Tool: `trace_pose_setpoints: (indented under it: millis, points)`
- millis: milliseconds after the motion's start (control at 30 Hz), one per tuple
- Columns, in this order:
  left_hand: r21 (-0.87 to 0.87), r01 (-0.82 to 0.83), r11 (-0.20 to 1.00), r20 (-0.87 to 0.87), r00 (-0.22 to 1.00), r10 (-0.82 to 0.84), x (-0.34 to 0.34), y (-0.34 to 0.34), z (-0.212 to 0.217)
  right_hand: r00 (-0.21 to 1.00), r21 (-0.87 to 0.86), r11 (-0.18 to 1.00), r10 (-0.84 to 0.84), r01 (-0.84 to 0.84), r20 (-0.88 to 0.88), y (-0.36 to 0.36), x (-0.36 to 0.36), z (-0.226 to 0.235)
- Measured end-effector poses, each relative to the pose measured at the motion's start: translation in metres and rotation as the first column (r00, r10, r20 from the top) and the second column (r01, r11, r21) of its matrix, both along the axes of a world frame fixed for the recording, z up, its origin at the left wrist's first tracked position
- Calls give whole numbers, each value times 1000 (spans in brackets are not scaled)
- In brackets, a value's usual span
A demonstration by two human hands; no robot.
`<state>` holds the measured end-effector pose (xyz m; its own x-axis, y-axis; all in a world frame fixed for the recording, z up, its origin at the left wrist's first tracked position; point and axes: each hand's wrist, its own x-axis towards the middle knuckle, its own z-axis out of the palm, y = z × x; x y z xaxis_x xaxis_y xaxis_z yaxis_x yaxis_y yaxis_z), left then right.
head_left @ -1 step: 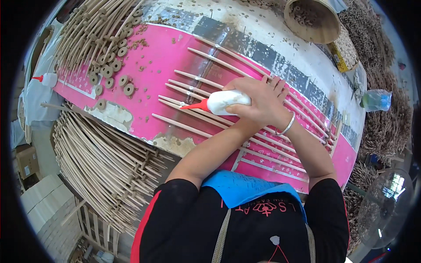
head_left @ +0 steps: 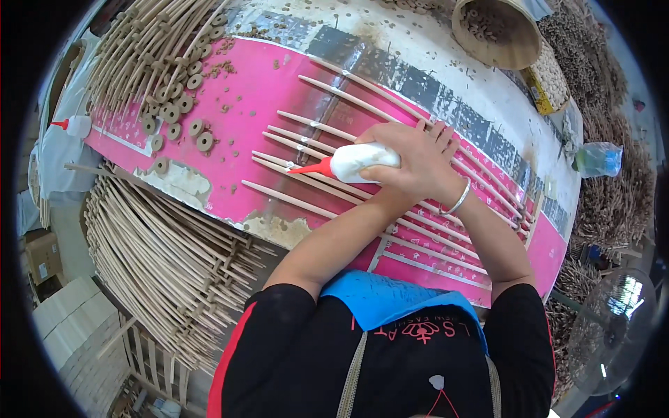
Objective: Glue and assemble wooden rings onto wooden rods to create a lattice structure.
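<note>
My forearms cross over a row of slim wooden sticks lying on the pink tabletop. My right hand, with a bangle at its wrist, grips a white glue bottle on its side. The bottle's red nozzle points left, its tip close to the ends of two sticks. White glue blobs show on several sticks. Beneath my right hand, my left hand is mostly hidden; its stretched fingers rest over the sticks farther back.
Wooden rings and a heap of ringed sticks lie at the far left. A second glue bottle is at the left edge. More sticks are piled below the table. A tub stands back right; a fan is lower right.
</note>
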<state>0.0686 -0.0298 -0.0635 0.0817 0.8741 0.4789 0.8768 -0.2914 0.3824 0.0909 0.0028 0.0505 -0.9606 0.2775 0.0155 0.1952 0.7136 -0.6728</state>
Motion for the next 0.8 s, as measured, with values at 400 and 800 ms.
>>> trace_pose_setpoints:
  millis: [400,800]
  points:
    - [-73,45,996,73,997,-40,7,14,-8,994,-33,995,91,-93,-62,-3,-6,-4]
    - [-23,21,1000,68,998,-19,-2,8,-9,977,-20,977,210,-211,-38,-6,-19,1]
